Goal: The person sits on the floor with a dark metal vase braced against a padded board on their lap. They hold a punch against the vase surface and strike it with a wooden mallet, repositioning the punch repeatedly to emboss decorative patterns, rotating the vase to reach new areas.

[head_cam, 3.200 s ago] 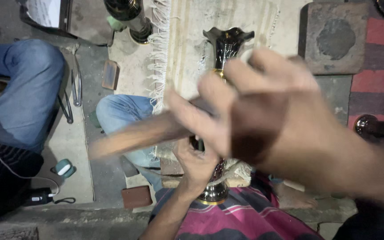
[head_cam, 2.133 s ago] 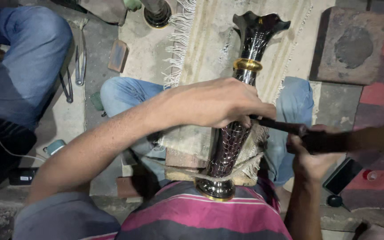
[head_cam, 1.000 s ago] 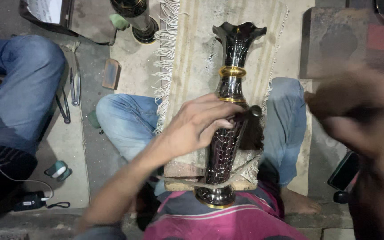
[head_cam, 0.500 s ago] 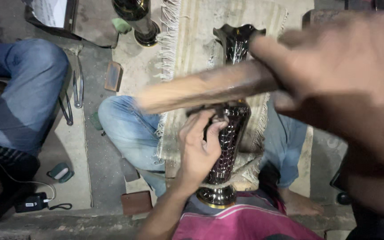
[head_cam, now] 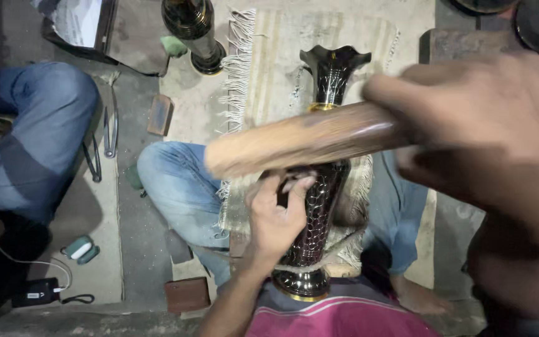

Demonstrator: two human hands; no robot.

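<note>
A tall dark vase (head_cam: 324,206) with a gold band and a flared mouth lies along a fringed mat (head_cam: 282,75) between my jeans-clad knees. Its foot rests against my striped shirt. My left hand (head_cam: 276,221) is curled against the vase's left side, fingers closed around what looks like a thin dark tool pressed to the patterned surface. My right hand (head_cam: 481,131) is close to the camera and blurred. It grips a thick wooden mallet (head_cam: 307,140), which lies crosswise above the vase's neck and hides part of it.
Another person's leg in blue jeans (head_cam: 38,137) sits at the left. A second dark vase (head_cam: 191,28) stands at the top. Metal tongs (head_cam: 110,128), a small wooden block (head_cam: 159,114), a brown block (head_cam: 186,293), an earbud case (head_cam: 79,248) and a black charger (head_cam: 35,290) lie on the floor.
My right hand came in from the right with the mallet and now holds it over the vase's neck. My left hand slid lower down the vase's side.
</note>
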